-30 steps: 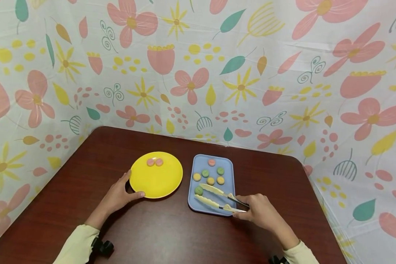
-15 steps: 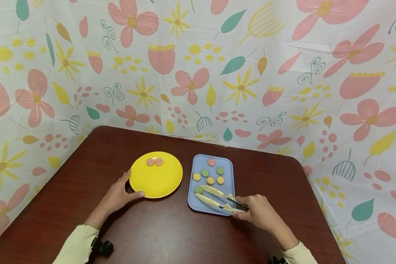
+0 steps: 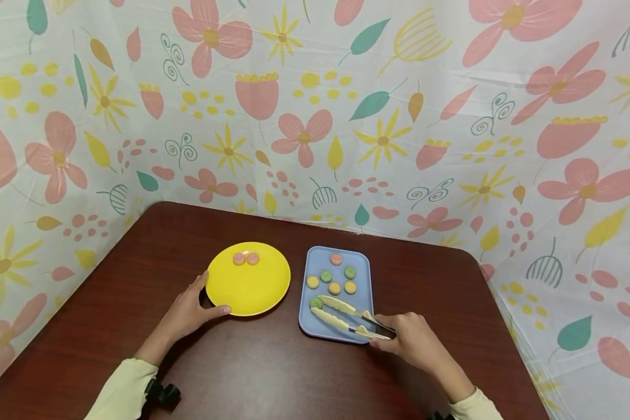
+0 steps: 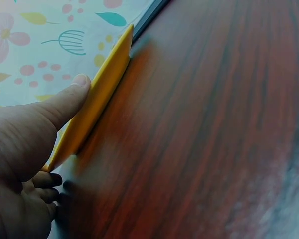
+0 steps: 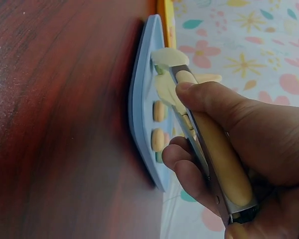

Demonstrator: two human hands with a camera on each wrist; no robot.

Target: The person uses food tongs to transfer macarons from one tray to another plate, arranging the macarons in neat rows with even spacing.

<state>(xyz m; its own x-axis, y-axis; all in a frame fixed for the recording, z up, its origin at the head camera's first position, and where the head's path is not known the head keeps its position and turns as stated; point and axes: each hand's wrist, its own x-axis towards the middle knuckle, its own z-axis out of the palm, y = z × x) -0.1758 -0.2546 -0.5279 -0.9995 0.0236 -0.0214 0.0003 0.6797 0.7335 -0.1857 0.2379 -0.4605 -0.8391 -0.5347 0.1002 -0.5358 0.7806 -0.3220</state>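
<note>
My left hand (image 3: 186, 312) holds the rim of a yellow plate (image 3: 249, 289), thumb at the near edge and fingers at the left side. Two pink macarons (image 3: 245, 258) lie at the plate's far part. My right hand (image 3: 412, 338) grips cream-tipped kitchen tongs (image 3: 329, 318) over a light blue tray (image 3: 320, 260). Their tips stand around a green macaron (image 3: 315, 303) near the tray's left edge; whether both touch it I cannot tell. In the right wrist view, thumb and fingers press on the handles of the tongs (image 5: 222, 159). The left wrist view shows my thumb on the plate (image 4: 97, 102).
Farther up the tray lie a pink macaron (image 3: 336, 259), two green macarons (image 3: 350, 272) and three yellow macarons (image 3: 334, 288). The dark wooden table (image 3: 262, 373) meets a flower-patterned cloth (image 3: 304, 76) at the back and sides.
The tong tips have drawn closer together around the green macaron. My left hand and the plate have stayed in place.
</note>
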